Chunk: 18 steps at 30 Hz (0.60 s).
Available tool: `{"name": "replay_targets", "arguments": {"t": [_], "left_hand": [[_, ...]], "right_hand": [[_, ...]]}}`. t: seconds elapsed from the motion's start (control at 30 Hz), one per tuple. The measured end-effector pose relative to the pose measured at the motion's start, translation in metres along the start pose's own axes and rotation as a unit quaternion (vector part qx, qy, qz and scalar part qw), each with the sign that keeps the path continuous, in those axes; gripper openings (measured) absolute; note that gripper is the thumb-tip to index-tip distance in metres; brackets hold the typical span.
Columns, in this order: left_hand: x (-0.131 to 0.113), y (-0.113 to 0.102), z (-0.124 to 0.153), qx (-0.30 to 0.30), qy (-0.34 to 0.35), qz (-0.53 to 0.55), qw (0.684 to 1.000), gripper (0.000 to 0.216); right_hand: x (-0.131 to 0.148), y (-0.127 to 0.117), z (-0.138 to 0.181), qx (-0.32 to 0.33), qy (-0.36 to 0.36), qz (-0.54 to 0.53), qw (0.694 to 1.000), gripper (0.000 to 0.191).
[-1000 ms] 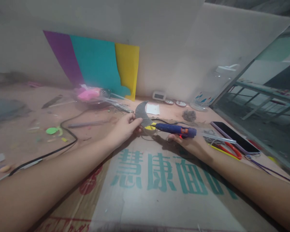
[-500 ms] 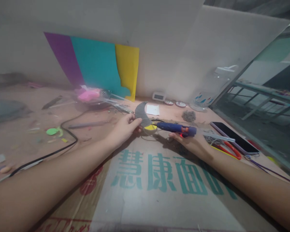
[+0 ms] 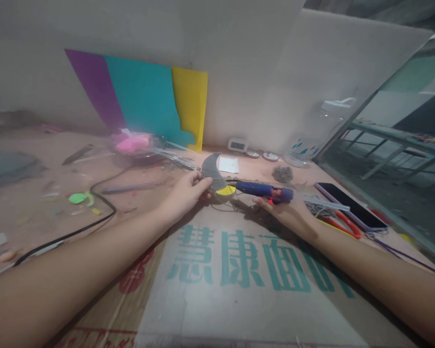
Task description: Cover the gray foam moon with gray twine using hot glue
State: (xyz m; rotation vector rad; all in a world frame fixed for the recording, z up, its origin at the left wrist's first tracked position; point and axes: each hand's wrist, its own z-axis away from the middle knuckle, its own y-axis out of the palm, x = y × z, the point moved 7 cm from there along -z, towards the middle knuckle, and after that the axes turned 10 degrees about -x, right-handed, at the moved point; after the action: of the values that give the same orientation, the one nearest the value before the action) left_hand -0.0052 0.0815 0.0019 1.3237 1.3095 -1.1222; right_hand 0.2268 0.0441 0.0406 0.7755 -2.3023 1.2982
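Note:
My left hand [image 3: 186, 194] pinches a grey crescent-shaped cutout [image 3: 210, 170] with a yellow piece [image 3: 225, 190] at its lower end, held just above a flattened cardboard sheet [image 3: 239, 275]. My right hand [image 3: 288, 214] grips a blue hot glue gun [image 3: 264, 191] lying nearly level, its nozzle pointing left at the yellow piece. A clear glue stick [image 3: 326, 205] juts from the gun's back end.
Purple, teal and yellow foam sheets [image 3: 145, 99] lean on the wall. A black cable [image 3: 94, 212] crosses the table at left among scraps and a green cutout [image 3: 78, 197]. A phone [image 3: 348, 205] and red-handled pliers [image 3: 342, 225] lie at right, a clear jug [image 3: 311, 140] behind.
The glue gun has edged slightly left, its nozzle now closer to the yellow piece. My left hand holds the crescent in nearly the same spot.

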Motion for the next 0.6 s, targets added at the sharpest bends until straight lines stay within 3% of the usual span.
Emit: {"name": "replay_targets", "arguments": {"t": [0.13, 0.3, 0.4, 0.6], "left_hand": [[0.0, 0.0, -0.001, -0.002, 0.004, -0.002, 1.0, 0.024], [0.0, 0.001, -0.001, -0.001, -0.004, -0.003, 1.0, 0.023], [-0.002, 0.001, -0.001, -0.001, -0.002, -0.015, 1.0, 0.023], [-0.006, 0.003, 0.003, 0.008, -0.001, -0.016, 1.0, 0.023]], "right_hand": [[0.002, -0.001, 0.0, 0.002, -0.012, -0.025, 1.0, 0.032], [0.0, -0.008, -0.006, 0.036, 0.03, -0.011, 0.999, 0.045], [0.004, -0.021, -0.016, 0.02, 0.036, -0.081, 0.996, 0.048], [0.016, -0.048, -0.031, -0.028, 0.03, -0.231, 0.972, 0.036]]}}
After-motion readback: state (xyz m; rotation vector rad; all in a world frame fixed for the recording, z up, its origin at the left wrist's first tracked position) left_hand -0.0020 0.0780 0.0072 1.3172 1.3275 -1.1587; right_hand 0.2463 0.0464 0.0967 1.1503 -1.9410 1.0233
